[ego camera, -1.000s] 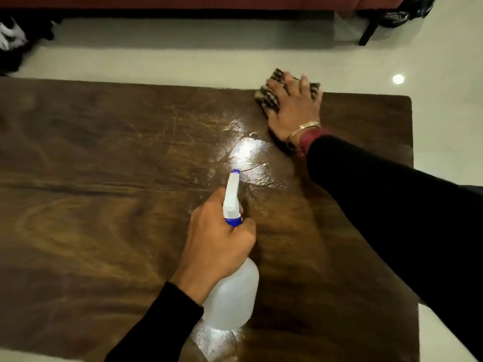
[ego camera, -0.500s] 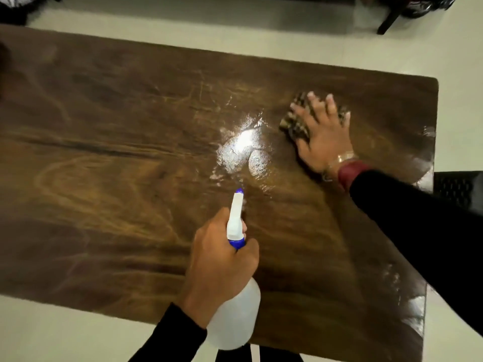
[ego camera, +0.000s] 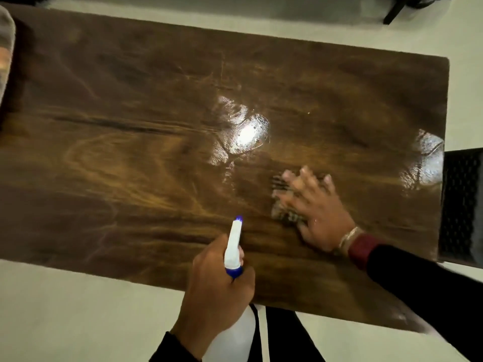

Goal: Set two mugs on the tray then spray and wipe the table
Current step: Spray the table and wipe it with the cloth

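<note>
We see a dark wood surface (ego camera: 130,126) w/ wet glare patches, pale floor (ego camera: 65,309) around it. Our right hand (ego camera: 318,212) lies flat, fingers spread, pressing the blurred cloth (ego camera: 283,202) near the front edge. Left hand (ego camera: 217,286), fingers wrapped round the spray bottle (ego camera: 232,246), nozzle fwd.

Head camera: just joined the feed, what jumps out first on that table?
A bright wet glare patch shines mid-way across the dark brown wooden table. Right of centre, the right hand presses flat on a blurred checked cloth. Near the front edge, the left hand grips a translucent white spray bottle with blue nozzle.
</note>
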A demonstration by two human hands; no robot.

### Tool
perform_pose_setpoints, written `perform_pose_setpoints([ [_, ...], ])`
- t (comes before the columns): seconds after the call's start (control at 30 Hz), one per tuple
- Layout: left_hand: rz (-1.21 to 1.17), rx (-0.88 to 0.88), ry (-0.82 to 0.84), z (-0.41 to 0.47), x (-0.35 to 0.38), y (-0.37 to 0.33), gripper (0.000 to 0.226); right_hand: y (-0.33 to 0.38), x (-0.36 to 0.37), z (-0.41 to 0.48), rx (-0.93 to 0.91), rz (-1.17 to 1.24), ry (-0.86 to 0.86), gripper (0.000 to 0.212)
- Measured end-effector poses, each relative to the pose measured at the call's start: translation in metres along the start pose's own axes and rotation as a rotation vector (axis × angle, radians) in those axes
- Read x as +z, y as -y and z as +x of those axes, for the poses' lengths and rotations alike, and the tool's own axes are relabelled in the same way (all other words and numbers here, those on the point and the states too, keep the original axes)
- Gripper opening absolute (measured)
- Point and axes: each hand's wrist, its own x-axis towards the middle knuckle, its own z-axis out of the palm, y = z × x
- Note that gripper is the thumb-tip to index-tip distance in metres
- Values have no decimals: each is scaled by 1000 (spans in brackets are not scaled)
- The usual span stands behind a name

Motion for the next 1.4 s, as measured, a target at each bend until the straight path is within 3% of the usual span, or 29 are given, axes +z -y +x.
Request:
perform_pose_setpoints([
  [0.1,-17,4,3,-9,0,8,37,-11,-20,54,420,121,-110,78],
  [0.17,-30,-3,-20,-18,1,11,42,14,-22,93,560,167,-165,74],
  [0.27,-49,-5,-41,-25,0,19,45,79,-4,104,406,133,-161,78],
  [0.37,-60,69,0,-31,-7,23,28,159,31,38,153,109,-118,72],
  [0.43,-44,51,34,-34,-11,28,35,186,52,-24,125,90,-86,66],
  [0.53,19,-23,81,-36,-7,36,35,154,63,-90,254,36,-33,87],
  [0.6,9,-82,79,-40,-2,39,37,122,56,-106,406,77,-22,85],
  [0.7,-33,-88,44,-48,1,41,43,100,40,-81,630,184,-86,83],
  [0.8,-44,-91,24,-48,1,44,42,113,29,-16,713,206,-188,84],
  [0.93,-32,0,-53,-41,-12,50,24,184,40,44,457,180,-181,76],
  [1.03,-47,1,-92,-36,-32,56,28,258,69,27,153,112,-103,61],
  [1.1,-57,-41,-66,-31,-45,62,23,265,77,4,111,132,-95,65],
  [1.23,-71,-46,-45,-25,-67,79,14,200,54,-5,295,140,-101,84],
  [1.33,-71,-16,0,-23,-72,85,23,151,27,51,549,160,-139,88],
  [1.4,-60,62,-32,-19,-74,84,18,159,16,103,651,160,-189,87],
])
